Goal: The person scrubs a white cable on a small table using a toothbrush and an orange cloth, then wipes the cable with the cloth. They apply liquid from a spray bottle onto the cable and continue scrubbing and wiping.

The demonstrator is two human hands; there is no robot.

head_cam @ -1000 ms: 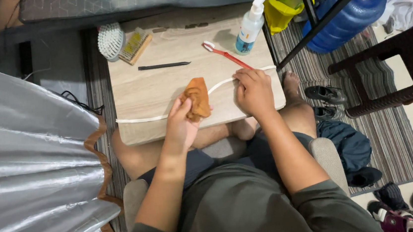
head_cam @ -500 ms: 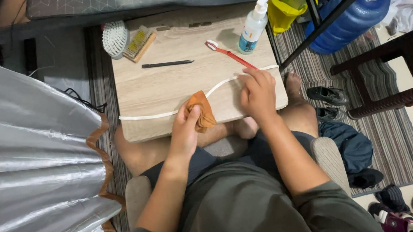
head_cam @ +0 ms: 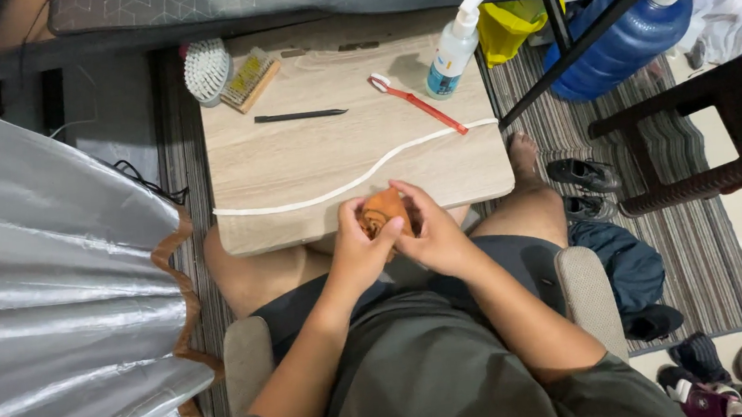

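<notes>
Orange-brown leather piece [head_cam: 382, 213] sits pinched between both hands at the near edge of the wooden surface [head_cam: 296, 166], just over the lap. Left hand [head_cam: 361, 252] curls round its left and lower side, thumb on top; right hand [head_cam: 431, 234] closes on it from the right. Both equally near, touching; its long axis cannot be told.

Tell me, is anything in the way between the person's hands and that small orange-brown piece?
Nothing visible. Both the left hand and right hand already grip the orange-brown piece directly, at the near edge of the wooden table. The white cord lies just beyond it.
</notes>
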